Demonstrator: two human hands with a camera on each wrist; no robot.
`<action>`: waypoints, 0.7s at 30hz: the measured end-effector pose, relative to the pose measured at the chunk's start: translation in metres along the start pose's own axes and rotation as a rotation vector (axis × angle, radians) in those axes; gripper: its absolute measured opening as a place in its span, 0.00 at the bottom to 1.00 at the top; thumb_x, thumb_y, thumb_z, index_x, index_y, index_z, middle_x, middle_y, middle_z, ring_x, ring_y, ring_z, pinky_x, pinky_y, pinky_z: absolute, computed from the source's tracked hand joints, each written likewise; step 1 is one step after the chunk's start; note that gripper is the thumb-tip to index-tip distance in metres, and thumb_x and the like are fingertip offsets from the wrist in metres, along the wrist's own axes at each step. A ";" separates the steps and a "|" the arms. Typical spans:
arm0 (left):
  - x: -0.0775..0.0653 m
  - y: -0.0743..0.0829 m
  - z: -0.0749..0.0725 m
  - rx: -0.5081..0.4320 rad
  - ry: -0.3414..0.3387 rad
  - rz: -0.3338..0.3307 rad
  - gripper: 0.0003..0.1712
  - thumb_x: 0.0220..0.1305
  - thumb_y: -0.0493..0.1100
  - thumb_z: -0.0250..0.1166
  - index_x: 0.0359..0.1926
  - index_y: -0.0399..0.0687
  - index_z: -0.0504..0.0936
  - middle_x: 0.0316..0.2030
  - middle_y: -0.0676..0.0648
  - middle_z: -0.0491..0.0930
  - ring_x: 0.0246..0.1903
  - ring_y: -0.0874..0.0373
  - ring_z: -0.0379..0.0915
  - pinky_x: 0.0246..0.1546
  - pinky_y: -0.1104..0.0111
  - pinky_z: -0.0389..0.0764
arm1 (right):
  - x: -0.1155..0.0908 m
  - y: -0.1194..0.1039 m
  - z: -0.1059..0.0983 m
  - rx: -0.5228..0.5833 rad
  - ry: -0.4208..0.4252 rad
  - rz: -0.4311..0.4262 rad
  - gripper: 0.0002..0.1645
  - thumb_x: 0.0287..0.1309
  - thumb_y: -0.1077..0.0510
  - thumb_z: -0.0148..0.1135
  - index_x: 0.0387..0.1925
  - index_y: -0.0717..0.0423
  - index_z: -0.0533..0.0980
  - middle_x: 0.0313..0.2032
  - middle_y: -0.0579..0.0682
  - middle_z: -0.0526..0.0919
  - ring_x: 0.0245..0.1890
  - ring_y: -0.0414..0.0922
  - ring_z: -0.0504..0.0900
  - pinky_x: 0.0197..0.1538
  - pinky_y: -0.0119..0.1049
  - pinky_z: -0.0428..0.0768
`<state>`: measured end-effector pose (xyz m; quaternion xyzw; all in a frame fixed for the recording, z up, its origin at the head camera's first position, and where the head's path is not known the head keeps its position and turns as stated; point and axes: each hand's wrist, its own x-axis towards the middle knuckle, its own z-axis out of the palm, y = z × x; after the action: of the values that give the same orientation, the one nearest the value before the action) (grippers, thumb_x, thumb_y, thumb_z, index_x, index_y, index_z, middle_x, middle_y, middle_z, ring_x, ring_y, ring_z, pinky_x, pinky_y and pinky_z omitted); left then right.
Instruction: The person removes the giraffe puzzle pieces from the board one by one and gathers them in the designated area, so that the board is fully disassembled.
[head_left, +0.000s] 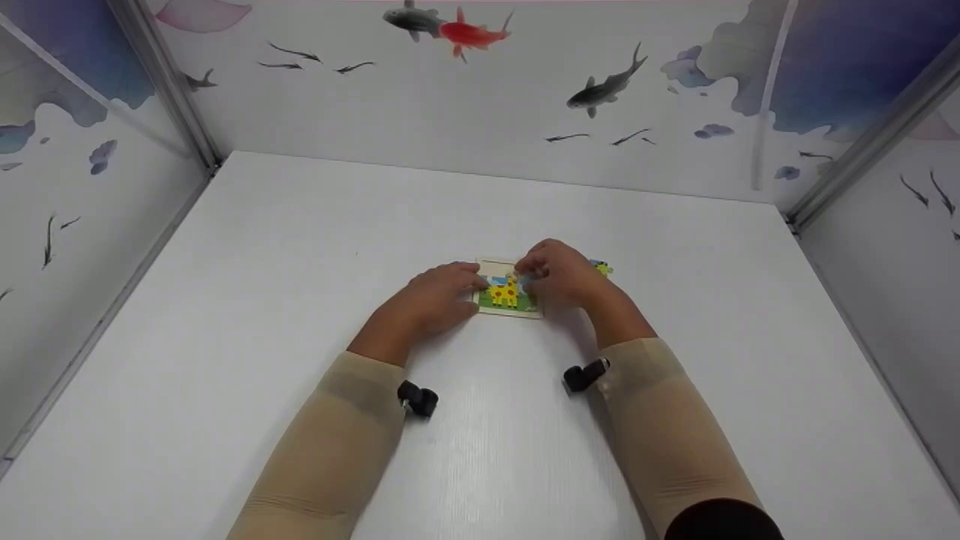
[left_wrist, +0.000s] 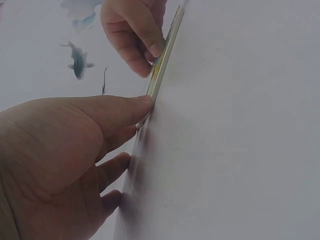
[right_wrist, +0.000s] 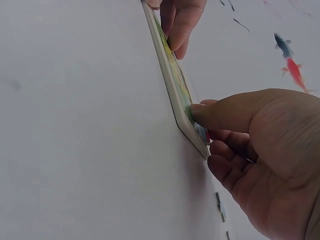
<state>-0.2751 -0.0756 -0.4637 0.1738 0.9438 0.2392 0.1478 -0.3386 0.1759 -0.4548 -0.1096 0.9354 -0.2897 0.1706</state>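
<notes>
A small jigsaw puzzle board [head_left: 510,313] with a yellow giraffe picture lies on the white table between both hands. Bare wood shows along the top of its picture. My left hand [head_left: 442,296] holds the board's left side, its thumb [left_wrist: 135,105] at the edge and fingers reaching over the border. Over the right side, my right hand [head_left: 566,276] has curled fingers and pinches a puzzle piece [right_wrist: 202,132], mostly hidden, against the picture. The right thumb [right_wrist: 205,114] lies on the board's coloured face.
Loose puzzle pieces [head_left: 601,267] lie just beyond the right hand, partly covered by it. Another view of one loose piece [right_wrist: 220,206] shows it flat on the table [head_left: 480,450]. Fish-painted panels [head_left: 337,105] enclose the table's back and sides.
</notes>
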 end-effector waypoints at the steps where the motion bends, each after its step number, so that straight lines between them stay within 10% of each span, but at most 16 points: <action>1: 0.000 0.000 0.000 0.002 0.000 0.003 0.27 0.79 0.51 0.60 0.76 0.64 0.75 0.84 0.56 0.60 0.85 0.50 0.51 0.85 0.46 0.55 | 0.000 0.000 0.000 0.003 0.007 0.003 0.19 0.68 0.58 0.71 0.58 0.42 0.86 0.62 0.44 0.78 0.66 0.51 0.77 0.76 0.54 0.76; 21: 0.004 -0.001 0.001 0.021 0.002 0.001 0.28 0.78 0.51 0.61 0.76 0.63 0.75 0.84 0.55 0.60 0.85 0.50 0.52 0.86 0.48 0.55 | 0.000 0.010 -0.006 0.233 0.144 -0.012 0.15 0.72 0.58 0.67 0.56 0.43 0.83 0.58 0.46 0.85 0.61 0.49 0.83 0.60 0.46 0.86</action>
<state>-0.2784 -0.0742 -0.4660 0.1756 0.9463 0.2295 0.1448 -0.3418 0.1874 -0.4561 -0.0738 0.9045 -0.4045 0.1128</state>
